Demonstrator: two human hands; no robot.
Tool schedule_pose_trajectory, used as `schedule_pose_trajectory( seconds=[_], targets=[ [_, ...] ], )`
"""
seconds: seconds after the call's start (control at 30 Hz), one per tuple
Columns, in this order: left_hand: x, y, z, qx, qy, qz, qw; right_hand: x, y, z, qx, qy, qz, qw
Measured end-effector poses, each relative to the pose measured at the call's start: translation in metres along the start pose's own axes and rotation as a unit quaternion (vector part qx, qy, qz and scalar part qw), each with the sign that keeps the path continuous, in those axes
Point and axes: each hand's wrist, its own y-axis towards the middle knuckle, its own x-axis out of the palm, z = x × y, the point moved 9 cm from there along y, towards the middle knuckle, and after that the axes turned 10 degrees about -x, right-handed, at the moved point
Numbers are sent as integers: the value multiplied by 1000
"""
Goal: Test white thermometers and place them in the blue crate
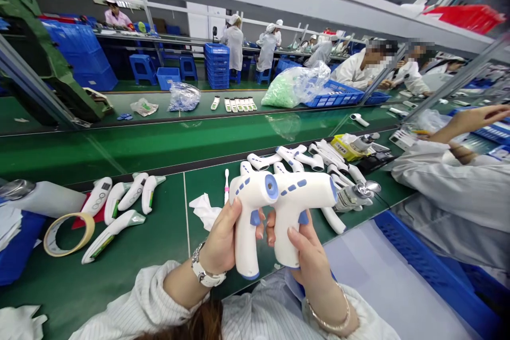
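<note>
My left hand (223,235) is wrapped round the handle of a white forehead thermometer (246,241) with blue buttons and a blue trigger. Its round blue sensor end is turned towards the right. A second thermometer (285,228) of the same kind sits in my right hand (313,255), fingers closed round its grip. Both are held upright side by side above the bench, their heads touching or nearly so. Behind them lie several more white thermometers (261,161). A white tissue (206,211) and a toothbrush with a pink band (227,187) rest left of them.
To the left are slim white-and-green thermometers (113,231), a tape roll (68,235) and a white bottle (51,199). A metal-topped pump bottle (353,196) stands right, near a yellow box (346,147). A co-worker's sleeve (450,191) reaches in over a blue crate (434,265).
</note>
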Motion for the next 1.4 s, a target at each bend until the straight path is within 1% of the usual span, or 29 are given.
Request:
schedule_pose_trajectory(
  seconds=[0.07,0.17,0.27,0.37,0.4,0.43,0.5,0.6,0.67,0.73,0.83,0.97,1.07,1.17,1.3,1.37,1.4],
  targets=[
    [0,-1,0,3,5,-4,1000,-2,-2,1,-2,-59,-8,998],
    [-3,0,-1,10,18,3,1000,-6,-5,-1,-13,-143,9,990],
    [-1,0,-1,16,19,-6,1000,-8,-8,-1,-19,-164,28,986],
    [3,0,-1,1,1,-22,1000,-3,-8,3,5,-161,6,987],
    [4,0,-1,-4,-9,-21,1000,-2,-8,3,6,-155,4,988],
    [2,-1,1,-4,-19,-11,1000,-4,-6,1,-1,-147,10,989],
    [-3,-3,9,21,-21,25,999,-11,-3,-6,-28,-137,41,989],
    [-11,-8,22,65,39,77,994,-30,3,-14,-47,-163,103,980],
    [-15,-10,27,75,85,100,988,-44,4,-18,-48,-189,146,970],
    [-19,-11,29,79,106,125,983,-53,4,-22,-55,-197,171,964],
    [-23,-11,33,88,117,144,979,-54,3,-23,-50,-191,167,966],
    [-24,-10,34,85,126,146,978,-50,2,-23,-38,-195,158,967],
    [-25,-8,33,75,118,147,979,-49,1,-22,-34,-173,162,971],
    [-29,-8,31,55,107,170,978,-46,0,-20,-25,-150,160,975],
    [-30,-9,29,37,97,182,978,-42,1,-26,-42,-170,155,972],
    [-28,-8,31,49,105,174,978,-43,0,-29,-50,-192,154,968],
    [-28,-8,34,64,115,171,976,-43,0,-29,-51,-201,153,966]
  ],
)
